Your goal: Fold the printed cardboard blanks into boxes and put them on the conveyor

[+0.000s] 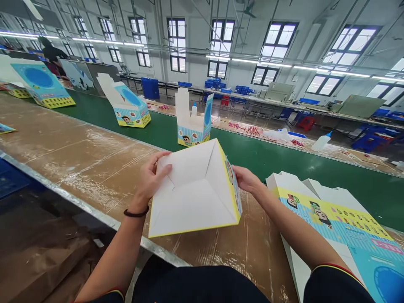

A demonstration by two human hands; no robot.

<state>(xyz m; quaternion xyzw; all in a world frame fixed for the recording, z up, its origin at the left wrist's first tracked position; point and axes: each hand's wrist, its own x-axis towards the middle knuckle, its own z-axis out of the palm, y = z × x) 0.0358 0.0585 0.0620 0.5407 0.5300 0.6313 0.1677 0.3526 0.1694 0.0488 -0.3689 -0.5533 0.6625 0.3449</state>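
Observation:
A cardboard box (pixel 192 198) is held up in front of me, its white folded bottom panels turned toward the camera. My left hand (pixel 154 174) grips its upper left edge, the thumb lying on the white bottom. On the far right side, my right hand (pixel 248 179) holds the printed yellow and blue wall, with some fingers hidden behind it. Just beyond stands an open-topped printed box (pixel 192 132) on the green conveyor belt (pixel 252 153). Flattened printed cartons (pixel 334 223) lie stacked beside my right forearm.
More open boxes (pixel 132 113) stand along the belt to the left. Brown covering (pixel 94 168) tops the near worktable. Across the belt are a white squeeze bottle (pixel 321 142) and small red pieces (pixel 249 128). A person (pixel 52 52) works at the far left.

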